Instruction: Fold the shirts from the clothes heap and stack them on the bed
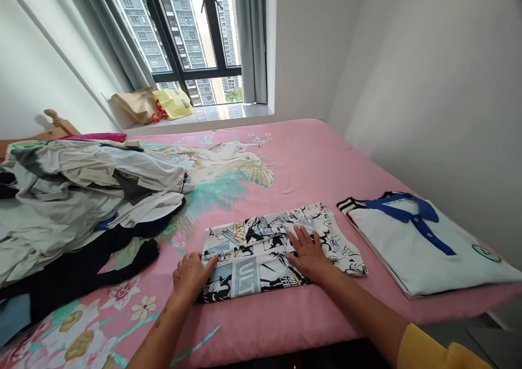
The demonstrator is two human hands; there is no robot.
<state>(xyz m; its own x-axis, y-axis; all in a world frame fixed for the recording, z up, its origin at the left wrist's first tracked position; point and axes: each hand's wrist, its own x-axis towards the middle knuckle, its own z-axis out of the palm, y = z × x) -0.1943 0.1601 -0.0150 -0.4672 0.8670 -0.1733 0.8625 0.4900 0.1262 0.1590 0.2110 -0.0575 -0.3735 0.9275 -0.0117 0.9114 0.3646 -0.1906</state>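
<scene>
A folded garment (248,268) with a black, white and light-blue comic print lies flat near the front edge of the bed. My right hand (308,252) rests on top of it, fingers spread and palm down. At the garment's left edge is my left hand (193,275), its thumb over the cloth and its fingers slightly bent just outside the edge. To the right lies a stack of folded white shirts (424,249), the top one with a blue collar and placket and a round green badge.
A large heap of loose clothes (89,189), white, grey and black, covers the bed's left side. The pink flowered bedsheet (302,162) spreads beneath everything. A brown paper bag (138,105) and a yellow bag (174,103) stand on the windowsill. A wall (428,86) borders the right.
</scene>
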